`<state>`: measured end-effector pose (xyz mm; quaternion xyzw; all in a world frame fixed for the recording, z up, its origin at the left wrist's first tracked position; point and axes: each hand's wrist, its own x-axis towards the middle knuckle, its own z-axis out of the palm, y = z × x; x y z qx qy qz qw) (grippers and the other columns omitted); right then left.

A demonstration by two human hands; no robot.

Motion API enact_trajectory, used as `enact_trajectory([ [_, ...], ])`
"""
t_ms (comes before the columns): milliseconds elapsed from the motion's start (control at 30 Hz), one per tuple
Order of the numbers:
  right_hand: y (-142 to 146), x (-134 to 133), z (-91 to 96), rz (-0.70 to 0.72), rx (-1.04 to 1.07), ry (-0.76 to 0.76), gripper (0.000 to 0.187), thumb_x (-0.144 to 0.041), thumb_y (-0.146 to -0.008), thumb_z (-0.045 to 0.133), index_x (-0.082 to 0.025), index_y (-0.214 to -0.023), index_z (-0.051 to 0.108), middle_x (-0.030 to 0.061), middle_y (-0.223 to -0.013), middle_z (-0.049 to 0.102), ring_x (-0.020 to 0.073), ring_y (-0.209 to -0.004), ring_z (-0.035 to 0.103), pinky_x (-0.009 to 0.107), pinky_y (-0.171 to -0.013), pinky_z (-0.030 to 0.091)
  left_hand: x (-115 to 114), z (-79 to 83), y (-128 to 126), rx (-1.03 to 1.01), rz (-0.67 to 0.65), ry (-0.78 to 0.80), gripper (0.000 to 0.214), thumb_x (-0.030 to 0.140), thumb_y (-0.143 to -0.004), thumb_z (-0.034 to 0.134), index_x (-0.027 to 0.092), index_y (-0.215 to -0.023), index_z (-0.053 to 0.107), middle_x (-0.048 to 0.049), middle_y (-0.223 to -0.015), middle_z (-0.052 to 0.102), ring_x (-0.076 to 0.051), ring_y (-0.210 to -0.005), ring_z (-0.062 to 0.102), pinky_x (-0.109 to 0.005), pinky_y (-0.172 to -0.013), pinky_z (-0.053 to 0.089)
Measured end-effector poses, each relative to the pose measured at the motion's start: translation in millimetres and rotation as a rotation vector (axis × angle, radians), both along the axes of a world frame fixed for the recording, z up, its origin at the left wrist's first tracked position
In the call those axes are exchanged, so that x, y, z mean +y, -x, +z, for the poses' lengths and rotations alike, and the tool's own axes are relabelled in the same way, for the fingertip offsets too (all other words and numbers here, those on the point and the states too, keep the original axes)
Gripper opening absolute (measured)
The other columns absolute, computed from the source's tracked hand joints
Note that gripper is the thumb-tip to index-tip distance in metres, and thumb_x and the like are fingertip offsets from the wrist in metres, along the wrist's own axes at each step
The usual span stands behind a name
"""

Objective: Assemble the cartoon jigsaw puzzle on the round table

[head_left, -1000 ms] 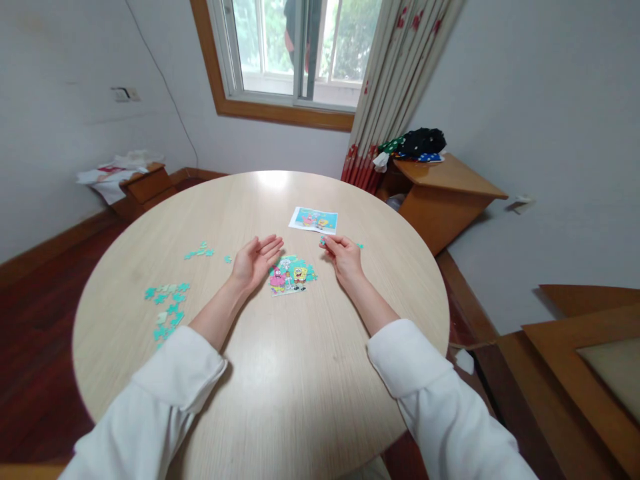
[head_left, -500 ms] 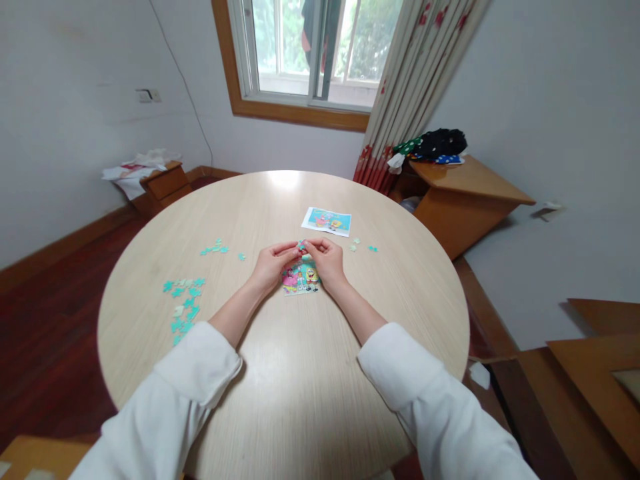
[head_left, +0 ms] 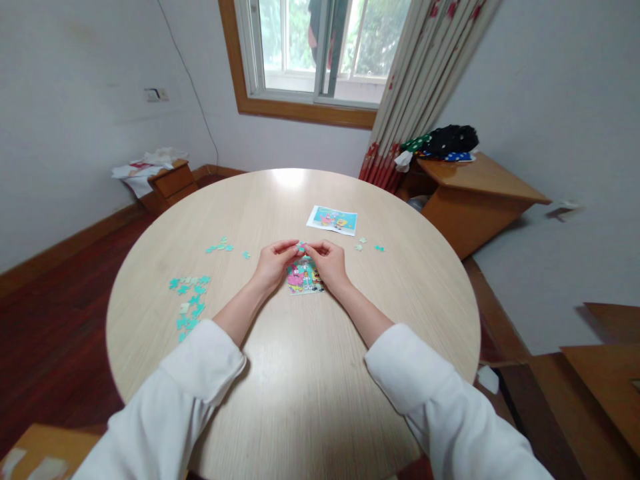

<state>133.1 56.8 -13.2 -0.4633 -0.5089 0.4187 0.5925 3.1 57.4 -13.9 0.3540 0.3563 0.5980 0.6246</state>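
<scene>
My left hand [head_left: 273, 264] and my right hand [head_left: 327, 264] meet over the middle of a round wooden table [head_left: 295, 373]. Both pinch a small teal puzzle piece [head_left: 301, 247] between their fingertips. Just below the hands lies a partly assembled cartoon puzzle [head_left: 304, 278], half hidden by them. A printed reference picture [head_left: 333, 219] lies a little farther away, toward the window.
Loose teal pieces lie in a cluster at the left [head_left: 189, 303], a smaller group [head_left: 223, 247] left of my hands, and a few [head_left: 369, 246] to the right. A wooden cabinet [head_left: 470, 193] with clothes stands beyond the table at the right; a low stand [head_left: 167, 180] at the left.
A second ago my left hand lay open, palm up, and my right held a piece apart. The hands came together over the puzzle and both now pinch the piece.
</scene>
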Motion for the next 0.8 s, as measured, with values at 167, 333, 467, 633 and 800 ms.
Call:
enact_trajectory([
  [167,-0.4,1.9,-3.5,-0.003,0.037,0.024,0.021,-0.036,-0.059,0.074,-0.018,-0.065,0.066,0.0028,-0.07,0.07,0.017,-0.07,0.064,0.031,-0.071,0.051,-1.7,2.4,-0.5,-0.028,-0.034,-0.005,0.032,0.018,-0.047,0.086,0.013,-0.075,0.071,-0.0037,-0.075,0.071,-0.013,-0.072,0.066,-0.032,-0.085,0.051],
  [333,0.0,-1.1,-0.5,0.027,0.015,0.012,0.019,-0.036,-0.059,0.072,-0.018,-0.065,0.065,0.0023,-0.068,0.069,0.0167,-0.068,0.063,0.031,-0.07,0.051,-0.8,2.0,0.2,-0.007,-0.027,0.009,0.027,0.017,-0.049,0.084,0.012,-0.071,0.07,-0.0031,-0.071,0.07,-0.012,-0.065,0.064,-0.03,-0.08,0.052],
  [467,-5.3,-1.2,2.7,-0.003,0.007,0.029,0.019,-0.036,-0.06,0.07,-0.019,-0.066,0.063,0.0018,-0.067,0.067,0.0164,-0.068,0.063,0.03,-0.068,0.051,3.9,1.2,6.0,0.0,0.035,0.045,0.024,0.014,-0.055,0.081,0.013,-0.077,0.07,-0.0022,-0.073,0.07,-0.011,-0.064,0.064,-0.032,-0.08,0.053],
  [633,-28.6,6.8,5.6,-0.169,0.026,0.041,0.019,-0.035,-0.062,0.066,-0.017,-0.069,0.061,-0.0009,-0.058,0.06,0.0131,-0.059,0.056,0.025,-0.056,0.044,9.3,1.0,13.1,-0.032,0.108,0.068,0.016,0.012,-0.061,0.077,0.013,-0.074,0.07,-0.0001,-0.07,0.068,-0.008,-0.061,0.062,-0.029,-0.081,0.053],
  [800,-52.2,19.6,3.8,-0.318,0.124,0.089,0.025,-0.036,-0.058,0.069,-0.017,-0.07,0.059,-0.0061,-0.051,0.051,0.0078,-0.048,0.044,0.021,-0.045,0.031,12.2,-2.0,15.1,-0.087,0.139,0.065,0.015,0.012,-0.06,0.08,0.011,-0.07,0.068,0.0006,-0.064,0.065,-0.007,-0.058,0.059,-0.03,-0.082,0.053],
])
